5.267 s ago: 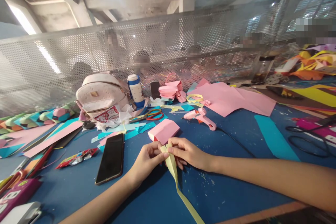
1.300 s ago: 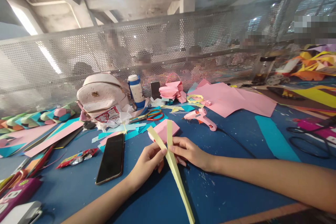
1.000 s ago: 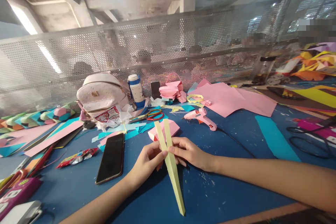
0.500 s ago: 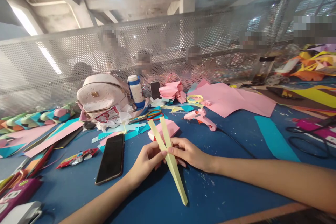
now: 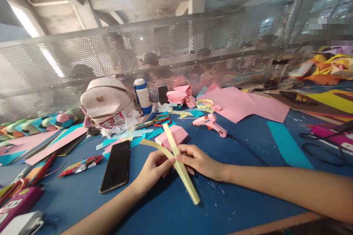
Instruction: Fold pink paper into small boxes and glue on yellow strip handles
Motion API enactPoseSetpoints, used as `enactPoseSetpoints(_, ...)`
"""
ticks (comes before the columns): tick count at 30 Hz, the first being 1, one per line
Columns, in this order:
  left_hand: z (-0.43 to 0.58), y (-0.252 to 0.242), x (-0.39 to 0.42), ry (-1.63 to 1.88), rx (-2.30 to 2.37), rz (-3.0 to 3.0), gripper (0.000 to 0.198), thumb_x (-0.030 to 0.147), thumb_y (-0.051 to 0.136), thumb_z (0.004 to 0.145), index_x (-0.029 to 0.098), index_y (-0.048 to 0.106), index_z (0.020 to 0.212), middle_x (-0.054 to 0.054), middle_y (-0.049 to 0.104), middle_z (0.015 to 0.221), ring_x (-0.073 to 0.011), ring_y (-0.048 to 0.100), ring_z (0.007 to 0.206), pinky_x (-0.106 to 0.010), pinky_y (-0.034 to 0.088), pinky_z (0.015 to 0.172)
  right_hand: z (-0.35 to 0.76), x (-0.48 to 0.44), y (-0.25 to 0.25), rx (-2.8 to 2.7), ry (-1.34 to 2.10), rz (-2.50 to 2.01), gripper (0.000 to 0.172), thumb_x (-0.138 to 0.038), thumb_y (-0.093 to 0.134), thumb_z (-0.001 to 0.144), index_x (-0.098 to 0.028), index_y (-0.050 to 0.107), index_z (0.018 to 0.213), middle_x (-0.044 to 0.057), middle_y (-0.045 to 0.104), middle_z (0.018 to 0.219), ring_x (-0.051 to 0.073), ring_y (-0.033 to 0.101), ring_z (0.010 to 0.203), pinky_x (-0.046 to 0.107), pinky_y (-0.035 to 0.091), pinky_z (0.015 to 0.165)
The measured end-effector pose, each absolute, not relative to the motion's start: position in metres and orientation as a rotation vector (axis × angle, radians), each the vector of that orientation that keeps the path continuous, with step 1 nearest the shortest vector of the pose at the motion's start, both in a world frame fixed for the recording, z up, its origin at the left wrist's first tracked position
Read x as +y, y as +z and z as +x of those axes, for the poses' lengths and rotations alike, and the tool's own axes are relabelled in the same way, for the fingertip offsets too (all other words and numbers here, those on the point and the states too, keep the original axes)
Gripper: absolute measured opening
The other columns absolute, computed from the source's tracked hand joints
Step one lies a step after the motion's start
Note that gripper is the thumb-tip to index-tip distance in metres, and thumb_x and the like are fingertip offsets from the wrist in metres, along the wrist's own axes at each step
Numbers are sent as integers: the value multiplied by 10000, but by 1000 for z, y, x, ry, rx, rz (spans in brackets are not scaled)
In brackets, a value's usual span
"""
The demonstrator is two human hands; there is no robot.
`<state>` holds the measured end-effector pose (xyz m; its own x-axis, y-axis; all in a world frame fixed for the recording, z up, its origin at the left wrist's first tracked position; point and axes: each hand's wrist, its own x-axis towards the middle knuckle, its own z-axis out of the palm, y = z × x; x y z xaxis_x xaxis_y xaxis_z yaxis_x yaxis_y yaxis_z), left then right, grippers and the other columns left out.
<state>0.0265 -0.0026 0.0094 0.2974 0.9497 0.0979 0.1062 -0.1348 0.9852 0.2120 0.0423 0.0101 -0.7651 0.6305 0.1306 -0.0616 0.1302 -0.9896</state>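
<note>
Yellow strip (image 5: 186,178): pale paper, forked; over the table (image 5: 220,205), mid-width, closer to near edge, just this side of the pink paper box (image 5: 180,134).
L hand (image 5: 156,165): your thumb + fingers clamped on strip at the fork.
R hand (image 5: 200,160): same pinch, just beside your L.
Paper feel: prob. v. light, soft, bendy, easy to crease/tear; best you pinch it flat at the fork, not by the loose tails.
Strip axis: near to far edge, skewed twd far L corner; joined end aims near & a bit R; tails point away, L one bowing twd L edge.
</note>
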Motion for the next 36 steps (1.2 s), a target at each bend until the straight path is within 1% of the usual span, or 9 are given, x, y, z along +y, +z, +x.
enactPoseSetpoints(3, 26, 10, -3, 1075, 999, 1462, 384, 499, 648, 835, 116, 630, 854, 41, 479, 570, -52, 368, 446, -178, 285, 433, 212, 44, 8, -1882, 1649, -547, 360, -501, 563, 916, -148, 533, 849, -50, 493, 661, 38, 390, 441, 180, 294, 410)
enactPoseSetpoints(6, 25, 9, -4, 1077, 1051, 1443, 392, 512, 638, 839, 127, 597, 779, 67, 413, 507, -53, 350, 429, -180, 269, 432, 211, 45, 8, -1863, 1630, -543, 369, -511, 549, 922, -151, 530, 845, -58, 473, 640, 38, 378, 436, 180, 286, 409)
enactPoseSetpoints(8, 24, 9, -5, 1036, 1054, 1471, 382, 506, 615, 859, 134, 588, 777, 57, 449, 532, -55, 367, 449, -180, 287, 450, 211, 45, 8, -1859, 1632, -543, 373, -516, 550, 920, -150, 534, 854, -54, 489, 650, 38, 380, 438, 181, 287, 408)
enactPoseSetpoints(11, 25, 10, -5, 940, 1023, 1546, 336, 465, 628, 864, 132, 614, 826, 2, 577, 659, -73, 446, 528, -184, 336, 494, 211, 43, 11, -1863, 1632, -544, 377, -523, 538, 923, -149, 537, 875, -32, 558, 676, 44, 387, 440, 184, 294, 411)
enactPoseSetpoints(13, 25, 12, -6, 918, 1018, 1564, 322, 449, 646, 852, 128, 623, 842, -22, 614, 715, -83, 470, 551, -190, 344, 496, 211, 42, 12, -1870, 1645, -545, 388, -536, 525, 925, -152, 531, 872, -19, 588, 692, 47, 397, 443, 185, 306, 418)
enactPoseSetpoints(20, 25, 13, -6, 1061, 1009, 1521, 354, 481, 593, 882, 145, 548, 779, 58, 441, 557, -63, 379, 458, -193, 276, 463, 211, 43, 9, -1894, 1606, -568, 392, -538, 558, 904, -154, 525, 833, -40, 496, 669, 47, 386, 456, 187, 297, 411)
enactPoseSetpoints(26, 24, 13, -6, 1091, 1004, 1521, 364, 491, 579, 890, 161, 515, 752, 57, 453, 513, -73, 374, 456, -198, 269, 470, 211, 45, 7, -1852, 1602, -567, 390, -544, 538, 916, -158, 527, 862, -63, 459, 623, 42, 355, 426, 187, 269, 403)
enactPoseSetpoints(30, 27, 13, -6, 992, 948, 1545, 344, 473, 610, 877, 146, 566, 778, 23, 536, 609, -69, 403, 490, -192, 297, 481, 211, 44, 8, -1867, 1608, -553, 378, -530, 526, 929, -153, 534, 901, -48, 507, 648, 45, 363, 438, 185, 272, 405)
enactPoseSetpoints(36, 29, 14, -6, 1036, 912, 1421, 380, 492, 654, 835, 149, 536, 723, 31, 507, 595, -60, 389, 483, -178, 304, 462, 211, 42, 8, -1905, 1643, -562, 381, -531, 540, 921, -155, 534, 856, -56, 476, 644, 45, 379, 444, 185, 286, 414)
